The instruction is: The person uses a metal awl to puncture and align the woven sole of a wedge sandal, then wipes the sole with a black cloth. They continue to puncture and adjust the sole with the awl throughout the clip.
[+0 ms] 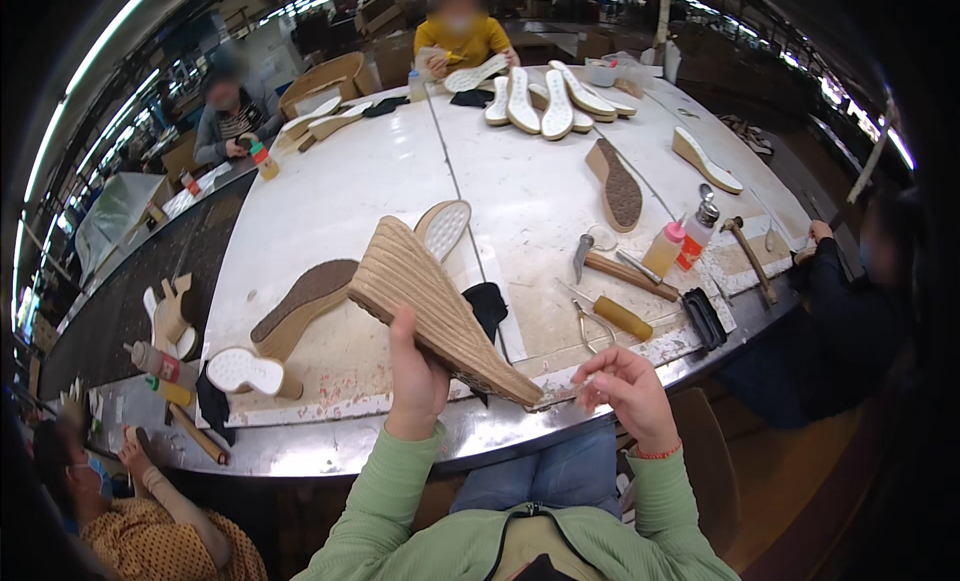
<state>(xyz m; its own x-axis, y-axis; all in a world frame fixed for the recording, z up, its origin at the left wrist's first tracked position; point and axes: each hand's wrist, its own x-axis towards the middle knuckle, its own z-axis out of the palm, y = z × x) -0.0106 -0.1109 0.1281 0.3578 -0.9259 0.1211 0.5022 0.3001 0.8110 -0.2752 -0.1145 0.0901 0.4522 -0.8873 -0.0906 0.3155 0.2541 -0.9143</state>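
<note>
My left hand (415, 376) is closed round a wedge shoe sole (430, 301) covered in tan rope, thumb on its near side. The sole is held tilted over the table's near edge, its thick heel up to the left and its thin toe down to the right. Just right of the toe is my right hand (632, 393), apart from the sole, its fingers bent and pinched together. Whatever sits between those fingertips is too small to make out. Behind the held sole lie a white-topped wedge sole (443, 228), a brown-bottomed wedge sole (305, 299) and a black cloth (487, 306).
To the right lie a hammer (625, 274), pliers (592, 328), a yellow-handled tool (622, 318), a black brush (704, 319), a pink-capped bottle (664, 248) and another hammer (750, 261). Several white-topped soles (556, 106) are piled at the far side. People sit around the table.
</note>
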